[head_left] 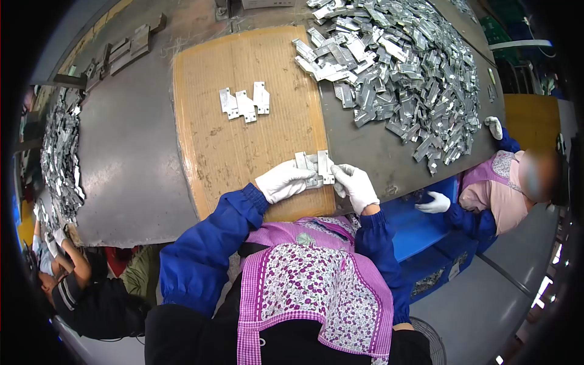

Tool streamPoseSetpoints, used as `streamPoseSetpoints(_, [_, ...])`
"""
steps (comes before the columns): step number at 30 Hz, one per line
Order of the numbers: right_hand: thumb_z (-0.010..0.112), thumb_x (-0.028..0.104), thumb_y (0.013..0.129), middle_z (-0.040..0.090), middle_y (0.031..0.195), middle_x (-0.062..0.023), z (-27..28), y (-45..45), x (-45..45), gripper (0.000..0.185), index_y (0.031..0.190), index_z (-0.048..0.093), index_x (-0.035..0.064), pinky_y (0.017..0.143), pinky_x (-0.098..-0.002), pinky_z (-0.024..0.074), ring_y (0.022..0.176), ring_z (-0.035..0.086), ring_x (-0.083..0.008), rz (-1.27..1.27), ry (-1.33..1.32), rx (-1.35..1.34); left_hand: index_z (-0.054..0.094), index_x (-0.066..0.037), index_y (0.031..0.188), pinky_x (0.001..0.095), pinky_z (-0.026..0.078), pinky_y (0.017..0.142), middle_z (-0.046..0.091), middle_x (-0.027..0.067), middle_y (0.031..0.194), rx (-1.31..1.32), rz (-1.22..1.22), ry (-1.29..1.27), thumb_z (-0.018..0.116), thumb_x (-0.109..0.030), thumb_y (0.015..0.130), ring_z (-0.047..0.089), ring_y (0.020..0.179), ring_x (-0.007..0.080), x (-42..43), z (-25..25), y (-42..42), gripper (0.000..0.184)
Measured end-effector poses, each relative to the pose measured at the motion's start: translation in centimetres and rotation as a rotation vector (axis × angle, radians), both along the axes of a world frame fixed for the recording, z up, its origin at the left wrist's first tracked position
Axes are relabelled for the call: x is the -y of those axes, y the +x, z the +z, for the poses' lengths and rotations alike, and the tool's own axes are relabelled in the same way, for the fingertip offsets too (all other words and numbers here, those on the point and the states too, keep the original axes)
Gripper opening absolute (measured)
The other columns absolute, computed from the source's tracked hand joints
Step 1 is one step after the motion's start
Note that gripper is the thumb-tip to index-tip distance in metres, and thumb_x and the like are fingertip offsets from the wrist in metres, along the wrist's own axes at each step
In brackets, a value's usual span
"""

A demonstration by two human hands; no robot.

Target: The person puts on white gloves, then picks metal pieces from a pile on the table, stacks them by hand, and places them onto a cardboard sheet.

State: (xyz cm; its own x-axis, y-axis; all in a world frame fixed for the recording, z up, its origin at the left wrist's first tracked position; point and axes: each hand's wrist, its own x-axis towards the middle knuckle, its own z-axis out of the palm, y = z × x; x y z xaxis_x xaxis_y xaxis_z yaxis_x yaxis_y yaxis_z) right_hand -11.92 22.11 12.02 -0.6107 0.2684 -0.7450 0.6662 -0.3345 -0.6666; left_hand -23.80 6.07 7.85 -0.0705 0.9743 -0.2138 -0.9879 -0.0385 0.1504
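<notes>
My left hand (285,182), in a white glove, pinches a small flat metal part (302,162) near the front of the cardboard sheet. A second flat metal part (323,163) stands right beside it, its lower right edge between the fingers of my gloved right hand (357,186). Both parts are silvery and notched, held side by side; whether they touch is hard to tell. Farther back on the cardboard (201,134) lie three similar metal parts (246,106) in a loose row.
A large heap of metal parts (401,79) covers the table's right side. More parts (61,158) are piled at the far left, near metal bars (131,48). A co-worker's gloved hand (433,202) is over blue bins (420,228) at right; another person (91,286) works at left.
</notes>
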Motion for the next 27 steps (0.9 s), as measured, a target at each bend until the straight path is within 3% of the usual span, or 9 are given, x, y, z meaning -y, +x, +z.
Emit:
streamPoseSetpoints(10, [0.06, 0.03, 0.09, 0.046, 0.059, 0.0044, -0.1, -0.3, -0.5, 0.025, 0.088, 0.059, 0.0043, 0.046, -0.0208, 0.0296, 0.05, 0.039, -0.0046, 0.035, -0.057, -0.002, 0.031, 0.005, 0.136, 0.0347, 0.038, 0.105, 0.047, 0.0165, 0.131, 0.021, 0.016, -0.025, 0.055, -0.006, 0.09, 0.047, 0.122, 0.0243, 0.3, -0.3, 0.2, 0.053])
streamPoseSetpoints(16, [0.055, 0.032, 0.091, 0.052, 0.059, 0.0008, 0.6, -0.8, 0.0, 0.033, 0.093, 0.063, 0.0002, 0.047, -0.0233, 0.0349, 0.051, 0.044, -0.0052, 0.269, 0.213, 0.072, 0.043, 0.002, 0.127, 0.0349, 0.043, 0.101, 0.052, 0.015, 0.123, -0.085, -0.016, -0.131, 0.055, -0.01, 0.091, 0.053, 0.115, 0.0232, 0.0, 0.0, 0.4, 0.04])
streamPoseSetpoints(20, [0.055, 0.036, 0.09, 0.056, 0.056, -0.0079, 0.6, -1.8, -0.8, 0.038, 0.081, 0.063, -0.0001, 0.051, -0.0308, 0.0429, 0.048, 0.053, -0.0141, 0.457, 0.42, 0.047, 0.047, 0.0, 0.122, 0.0395, 0.051, 0.091, 0.056, 0.0152, 0.119, -0.085, 0.032, -0.257, 0.056, -0.014, 0.091, 0.06, 0.104, 0.0254, 0.2, -0.4, 0.7, 0.035])
streamPoseSetpoints(25, [0.059, 0.03, 0.091, 0.057, 0.061, -0.0024, -0.7, -4.4, -4.0, 0.03, 0.095, 0.062, 0.0003, 0.043, -0.0218, 0.039, 0.045, 0.047, -0.0071, -0.234, 0.727, 0.026, 0.051, 0.001, 0.115, 0.0418, 0.05, 0.091, 0.056, 0.0191, 0.118, -0.075, 0.096, -0.251, 0.057, -0.015, 0.091, 0.06, 0.105, 0.0304, -0.2, 0.5, 1.1, 0.029])
streamPoseSetpoints(27, [0.061, 0.032, 0.089, 0.059, 0.073, -0.0048, -3.0, -5.4, -5.9, 0.034, 0.099, 0.059, -0.0003, 0.04, -0.0206, 0.0378, 0.041, 0.044, -0.0076, -0.433, 0.493, -0.136, 0.051, 0.0, 0.114, 0.0421, 0.05, 0.092, 0.058, 0.0186, 0.116, -0.077, 0.08, -0.225, 0.057, -0.015, 0.091, 0.06, 0.104, 0.0296, -0.1, 0.6, 1.0, 0.028])
